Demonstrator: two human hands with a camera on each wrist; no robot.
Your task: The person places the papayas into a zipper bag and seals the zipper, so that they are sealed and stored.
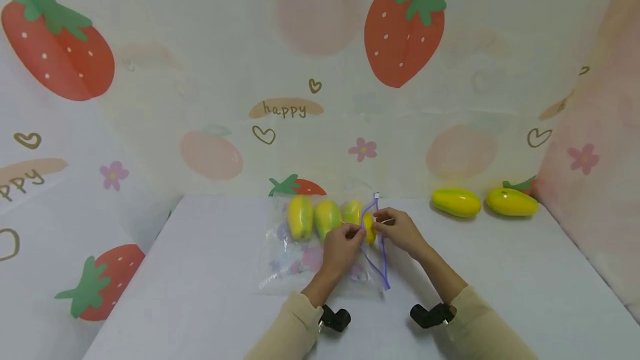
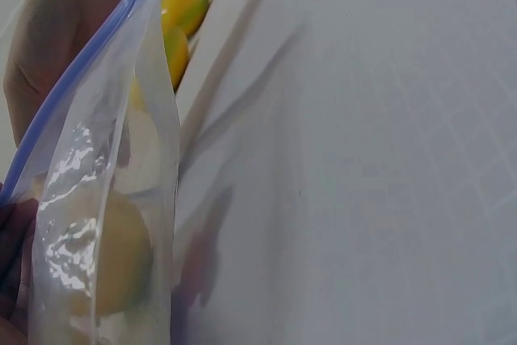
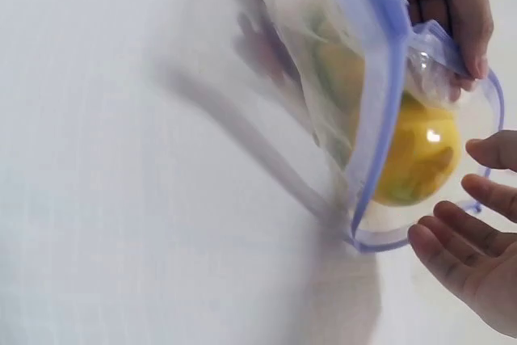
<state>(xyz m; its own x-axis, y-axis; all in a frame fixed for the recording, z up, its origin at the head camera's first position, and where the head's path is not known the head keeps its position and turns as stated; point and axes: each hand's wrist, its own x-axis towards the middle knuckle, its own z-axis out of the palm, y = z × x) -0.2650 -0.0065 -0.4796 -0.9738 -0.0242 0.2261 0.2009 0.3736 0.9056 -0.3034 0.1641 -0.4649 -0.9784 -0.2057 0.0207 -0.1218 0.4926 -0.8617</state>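
A clear zip bag (image 1: 274,282) with a purple zip edge lies on the table, its mouth spread open to the right. Several yellow-green, mango-like fruits (image 1: 300,218) are inside. My left hand (image 1: 342,249) pinches the rim of the mouth between thumb and fingers. Just inside the opening sits one yellow fruit (image 3: 420,155). My right hand (image 1: 402,231) is beside the mouth, and the right wrist view shows its fingers (image 3: 460,232) loosely spread near that fruit, gripping nothing. In the left wrist view the plastic and zip strip (image 2: 69,78) hide much of the hands.
Two more yellow-green fruits, one (image 1: 456,203) beside the other (image 1: 512,202), lie at the table's back right. A strawberry-patterned cloth (image 1: 320,71) rises behind and at both sides of the white table (image 1: 200,271).
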